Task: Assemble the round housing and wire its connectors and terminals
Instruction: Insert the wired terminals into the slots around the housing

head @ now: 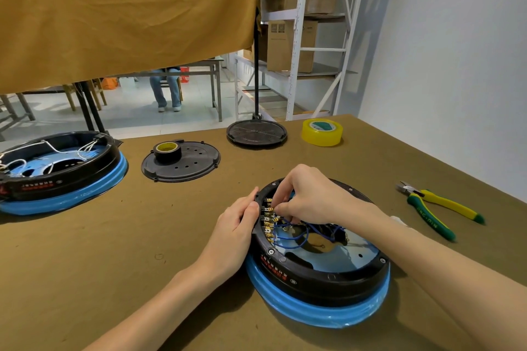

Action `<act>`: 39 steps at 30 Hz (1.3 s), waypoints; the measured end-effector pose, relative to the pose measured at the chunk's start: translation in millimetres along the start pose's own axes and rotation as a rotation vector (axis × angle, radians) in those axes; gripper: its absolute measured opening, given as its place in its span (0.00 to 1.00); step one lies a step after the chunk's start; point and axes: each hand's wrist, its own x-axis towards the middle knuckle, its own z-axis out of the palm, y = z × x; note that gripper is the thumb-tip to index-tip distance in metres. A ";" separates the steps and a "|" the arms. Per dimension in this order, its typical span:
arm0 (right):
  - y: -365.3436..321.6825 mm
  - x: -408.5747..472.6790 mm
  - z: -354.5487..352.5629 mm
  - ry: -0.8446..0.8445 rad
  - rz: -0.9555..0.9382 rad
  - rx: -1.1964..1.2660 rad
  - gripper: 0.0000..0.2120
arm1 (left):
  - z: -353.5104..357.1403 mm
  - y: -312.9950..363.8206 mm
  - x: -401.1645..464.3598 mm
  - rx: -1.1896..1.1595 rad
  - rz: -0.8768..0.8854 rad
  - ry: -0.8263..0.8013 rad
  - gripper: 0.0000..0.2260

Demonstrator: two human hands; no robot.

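A round black housing (319,273) with a blue base ring lies open side up in front of me on the brown table. Along its left inner wall runs a row of brass terminals (268,222), and blue wires (296,234) loop across the shiny inside. My left hand (236,225) grips the housing's left rim, thumb on the edge. My right hand (308,196) reaches in from above, its fingertips pinching a connector on a blue wire at the upper terminals.
A second housing (60,171) with white wires sits at the far left. Two black cover plates (182,165) (256,132) lie behind, one carrying a black tape roll (167,151). A yellow tape roll (322,131) and green-yellow pliers (436,208) are at the right.
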 end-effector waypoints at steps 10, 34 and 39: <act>0.0 -6.7 7.2 0.049 -0.042 0.076 0.03 | 0.3 -1.1 -1.9 0.032 0.009 -0.022 0.24; 3.1 -9.9 17.3 0.128 -0.070 0.135 0.02 | 4.7 -5.5 -1.1 0.022 -0.012 -0.051 0.28; 7.5 -5.7 8.9 0.040 -0.063 0.152 0.02 | 3.4 -3.3 -0.8 -0.013 -0.026 -0.057 0.30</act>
